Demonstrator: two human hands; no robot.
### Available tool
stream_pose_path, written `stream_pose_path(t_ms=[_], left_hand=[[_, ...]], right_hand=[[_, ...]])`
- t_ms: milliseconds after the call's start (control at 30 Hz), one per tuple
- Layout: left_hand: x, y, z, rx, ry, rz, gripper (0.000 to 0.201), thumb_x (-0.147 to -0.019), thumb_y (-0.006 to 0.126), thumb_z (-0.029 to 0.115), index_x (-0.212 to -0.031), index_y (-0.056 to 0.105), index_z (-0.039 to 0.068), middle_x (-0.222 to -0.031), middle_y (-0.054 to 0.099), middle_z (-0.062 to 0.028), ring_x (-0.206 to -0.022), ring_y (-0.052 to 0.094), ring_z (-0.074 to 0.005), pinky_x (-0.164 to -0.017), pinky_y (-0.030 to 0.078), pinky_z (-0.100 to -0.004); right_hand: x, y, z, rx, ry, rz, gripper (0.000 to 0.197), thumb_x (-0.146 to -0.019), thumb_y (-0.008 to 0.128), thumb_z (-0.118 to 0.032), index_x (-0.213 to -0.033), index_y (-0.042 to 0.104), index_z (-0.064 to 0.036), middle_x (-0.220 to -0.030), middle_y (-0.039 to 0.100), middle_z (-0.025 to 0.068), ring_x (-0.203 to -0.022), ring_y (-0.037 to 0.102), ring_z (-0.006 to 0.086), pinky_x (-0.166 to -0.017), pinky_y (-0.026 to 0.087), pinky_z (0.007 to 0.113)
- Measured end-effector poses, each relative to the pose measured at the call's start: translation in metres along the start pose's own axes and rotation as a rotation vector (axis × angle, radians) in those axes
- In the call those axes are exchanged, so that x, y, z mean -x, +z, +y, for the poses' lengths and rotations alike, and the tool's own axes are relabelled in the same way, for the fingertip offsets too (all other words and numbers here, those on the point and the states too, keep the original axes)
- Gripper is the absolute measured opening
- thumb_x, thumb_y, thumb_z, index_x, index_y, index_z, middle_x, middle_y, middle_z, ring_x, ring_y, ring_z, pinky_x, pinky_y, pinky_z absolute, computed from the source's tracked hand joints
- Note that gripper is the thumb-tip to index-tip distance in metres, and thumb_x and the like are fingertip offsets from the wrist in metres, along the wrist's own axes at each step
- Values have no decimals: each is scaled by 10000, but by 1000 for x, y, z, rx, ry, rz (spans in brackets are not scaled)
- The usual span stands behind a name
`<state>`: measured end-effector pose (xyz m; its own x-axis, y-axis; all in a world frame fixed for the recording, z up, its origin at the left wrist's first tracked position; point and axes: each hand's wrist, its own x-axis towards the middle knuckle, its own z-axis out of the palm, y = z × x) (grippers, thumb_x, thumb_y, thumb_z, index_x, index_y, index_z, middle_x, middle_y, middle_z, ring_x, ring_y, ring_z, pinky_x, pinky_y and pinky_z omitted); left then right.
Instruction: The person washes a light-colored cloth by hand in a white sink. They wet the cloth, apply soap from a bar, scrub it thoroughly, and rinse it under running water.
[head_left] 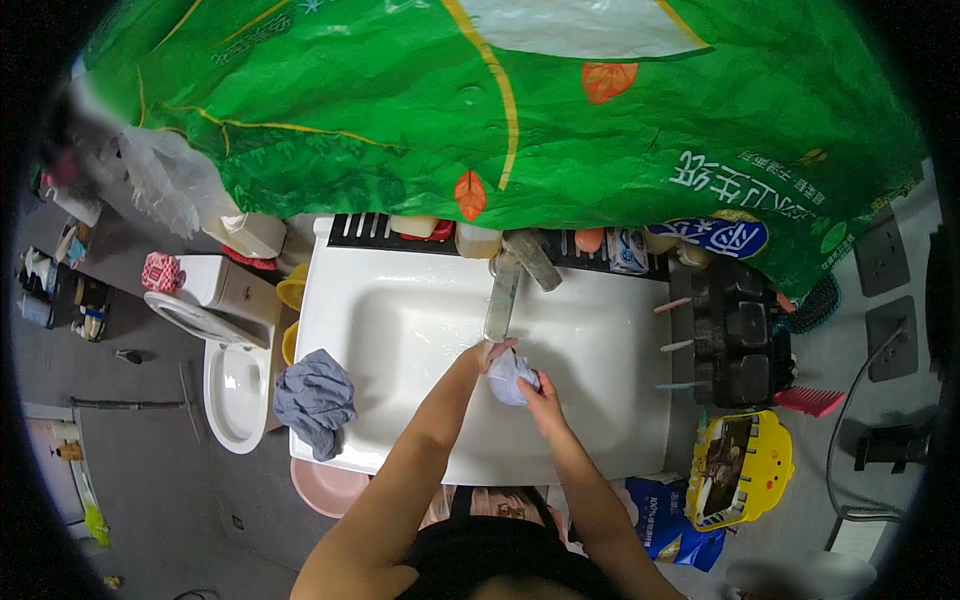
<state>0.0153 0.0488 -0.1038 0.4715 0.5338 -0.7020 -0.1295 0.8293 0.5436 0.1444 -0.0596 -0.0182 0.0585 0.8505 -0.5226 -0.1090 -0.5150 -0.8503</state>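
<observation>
A small bunched pale lavender cloth [508, 379] is between my two hands, over the white sink [385, 345] and just below the tap's spout. My right hand [543, 403] grips its right side with fingers and thumb closed. At the cloth's upper left, my left hand [490, 357] holds it too, partly hidden by the end of the metal tap [503, 297] and the cloth. Whether water is running is hard to make out. A crumpled grey-blue cloth [315, 400] lies draped over the sink's left edge.
A large green plastic package [370, 110] hangs over the sink's back. Bottles and soaps line the black rack [560, 250]. To the right are a black toothbrush holder [745, 335] and yellow basket [783, 470]. Leftward stand a toilet [238, 400] and pink basin [328, 490].
</observation>
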Motion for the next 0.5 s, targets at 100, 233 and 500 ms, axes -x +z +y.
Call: stream_pose_path(t_ms=[100,233,500], left_hand=[[-4,6,1,-327,130,132,339,-811,482,360,-657,525,61,-604,543,-54,-520,527,-186,-494,446,-327],[-7,-8,-13,-692,285,291,345,-796,493,368,-655,536,56,-586,532,-50,-505,510,-166,-463,420,-312],[66,-14,4,-248,190,163,217,-752,582,231,-881,566,57,-722,576,-31,-580,513,-97,-496,412,-267]], right_hand=[[2,8,7,-63,-116,9,303,-752,608,-160,-1024,498,-84,-916,545,-27,-816,494,81,-707,396,244],[0,16,3,-70,-90,90,194,-754,562,-55,-946,536,-45,-830,556,-26,-765,498,85,-679,401,230],[-32,-34,9,1127,-142,405,241,-802,514,-239,-830,557,-4,-663,554,91,-631,537,188,-603,425,350]])
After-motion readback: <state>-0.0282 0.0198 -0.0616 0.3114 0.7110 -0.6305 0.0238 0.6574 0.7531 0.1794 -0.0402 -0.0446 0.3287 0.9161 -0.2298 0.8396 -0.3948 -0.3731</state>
